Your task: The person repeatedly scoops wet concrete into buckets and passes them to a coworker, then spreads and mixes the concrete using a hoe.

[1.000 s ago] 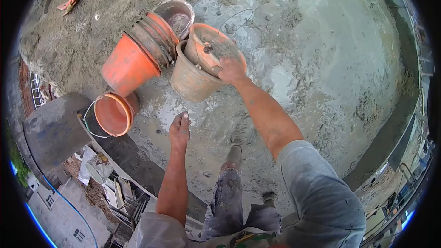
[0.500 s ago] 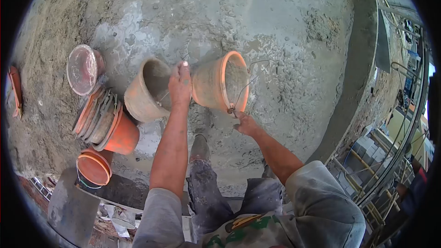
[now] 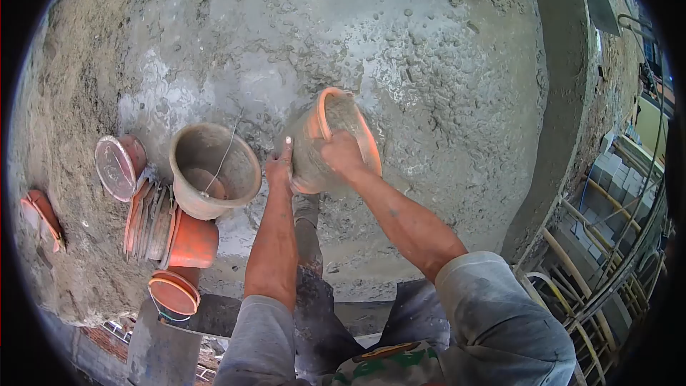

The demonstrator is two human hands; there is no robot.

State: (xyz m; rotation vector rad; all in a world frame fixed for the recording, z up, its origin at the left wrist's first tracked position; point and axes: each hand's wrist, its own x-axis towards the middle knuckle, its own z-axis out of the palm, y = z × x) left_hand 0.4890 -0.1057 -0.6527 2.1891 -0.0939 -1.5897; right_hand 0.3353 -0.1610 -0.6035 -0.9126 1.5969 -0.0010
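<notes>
Wet concrete [image 3: 457, 107], smeared buckets [image 3: 309, 157] and stacked pale blocks [image 3: 616, 175] mark a building site.

The single view looks from the person's own head, forward and steeply down, past the grey shirt with a green print [image 3: 393, 364] at the bottom edge to the wet, rough grey ground [image 3: 450, 186]. It is near enough that both bare forearms [image 3: 271, 246] reach up from below and the tilted, mud-coated orange plastic bucket [image 3: 310, 157] sits about mid-frame. A very wide lens bows the outer parts, inside a black round border.
</notes>
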